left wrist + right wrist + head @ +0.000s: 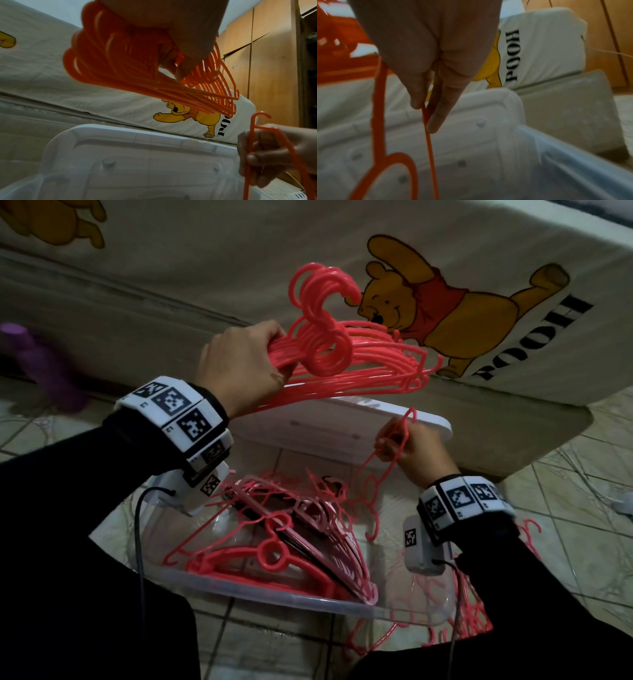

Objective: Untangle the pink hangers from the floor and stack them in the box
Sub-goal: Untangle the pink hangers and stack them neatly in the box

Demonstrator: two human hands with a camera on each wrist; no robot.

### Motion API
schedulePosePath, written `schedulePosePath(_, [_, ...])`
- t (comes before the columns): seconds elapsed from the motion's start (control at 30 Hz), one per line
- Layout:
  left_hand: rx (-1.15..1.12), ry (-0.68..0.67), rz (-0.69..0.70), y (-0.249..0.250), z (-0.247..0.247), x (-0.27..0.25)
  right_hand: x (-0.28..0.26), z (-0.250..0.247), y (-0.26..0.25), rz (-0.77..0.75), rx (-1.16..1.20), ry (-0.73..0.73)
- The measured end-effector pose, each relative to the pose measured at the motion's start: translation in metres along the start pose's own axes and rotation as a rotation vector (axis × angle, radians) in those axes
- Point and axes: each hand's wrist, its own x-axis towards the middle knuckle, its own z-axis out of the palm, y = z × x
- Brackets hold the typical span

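My left hand (246, 368) grips a thick bundle of pink hangers (342, 354) held up above the clear plastic box (291, 601); the bundle (130, 70) looks orange in the left wrist view. My right hand (407, 450) pinches a single pink hanger (380, 470) by one end, so it hangs down into the box. That hanger (428, 135) runs between my thumb and fingers in the right wrist view. Several hangers (294, 539) lie stacked in the box. A tangle of hangers (472, 607) lies on the floor at the box's right.
The box's white lid (342, 422) leans against a mattress (205, 268) with a yellow bear print behind the box. A purple object (41, 361) lies on the tiled floor (565, 508) at left. Wooden wardrobe doors (267, 65) stand to the right.
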Motion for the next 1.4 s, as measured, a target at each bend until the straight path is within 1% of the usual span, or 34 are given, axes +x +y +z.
schedulePosePath(0.13, [0.007, -0.021, 0.004, 0.001, 0.001, 0.0, -0.001, 0.013, 0.011, 0.051, -0.01, -0.083])
schedulePosePath(0.17, [0.01, -0.025, 0.003, 0.001, 0.002, -0.001, -0.001, 0.016, 0.013, 0.055, -0.042, -0.112])
schedulePosePath(0.27, [0.023, -0.036, 0.008, 0.002, 0.003, -0.002, 0.0, 0.025, 0.016, 0.014, -0.277, -0.206])
schedulePosePath(0.37, [0.029, -0.047, 0.006, 0.002, 0.004, -0.004, -0.001, 0.028, 0.014, 0.063, -0.396, -0.288])
schedulePosePath(0.43, [0.026, -0.045, 0.007, 0.0, 0.004, -0.003, -0.001, 0.024, 0.011, 0.094, -0.424, -0.277])
schedulePosePath(0.53, [0.021, -0.035, 0.009, -0.002, 0.005, -0.001, 0.0, 0.007, 0.006, 0.082, -0.414, -0.242])
schedulePosePath(0.57, [0.019, -0.038, 0.004, -0.003, 0.005, -0.001, 0.001, 0.001, 0.004, 0.079, -0.36, -0.239])
schedulePosePath(0.6, [0.014, -0.044, -0.007, -0.004, 0.005, 0.0, 0.0, -0.005, 0.002, 0.092, -0.257, -0.239])
schedulePosePath(0.7, [0.001, -0.067, -0.044, -0.006, 0.006, 0.003, -0.007, -0.018, -0.011, 0.131, 0.147, -0.249])
schedulePosePath(0.77, [0.004, -0.085, -0.057, -0.008, 0.007, 0.004, -0.011, -0.025, -0.018, 0.143, 0.378, -0.227])
schedulePosePath(0.83, [0.008, -0.107, -0.053, -0.009, 0.008, 0.003, -0.013, -0.03, -0.023, 0.168, 0.591, -0.166])
schedulePosePath(0.93, [0.003, -0.147, -0.051, -0.009, 0.009, 0.0, -0.012, -0.036, -0.026, 0.198, 0.821, -0.016])
schedulePosePath(1.0, [-0.006, -0.177, -0.05, -0.007, 0.01, -0.002, -0.011, -0.035, -0.028, 0.22, 0.908, 0.071])
schedulePosePath(1.07, [-0.016, -0.201, -0.049, -0.005, 0.012, -0.004, -0.008, -0.032, -0.027, 0.25, 0.985, 0.116])
schedulePosePath(1.23, [-0.091, -0.247, -0.074, -0.001, 0.012, -0.008, -0.003, -0.022, -0.024, 0.311, 1.114, 0.144])
schedulePosePath(1.33, [-0.115, -0.239, -0.077, 0.0, 0.009, -0.008, -0.001, -0.022, -0.021, 0.3, 1.122, 0.19])
schedulePosePath(1.4, [-0.103, -0.244, -0.077, 0.001, 0.008, -0.008, 0.0, -0.022, -0.021, 0.289, 1.116, 0.182])
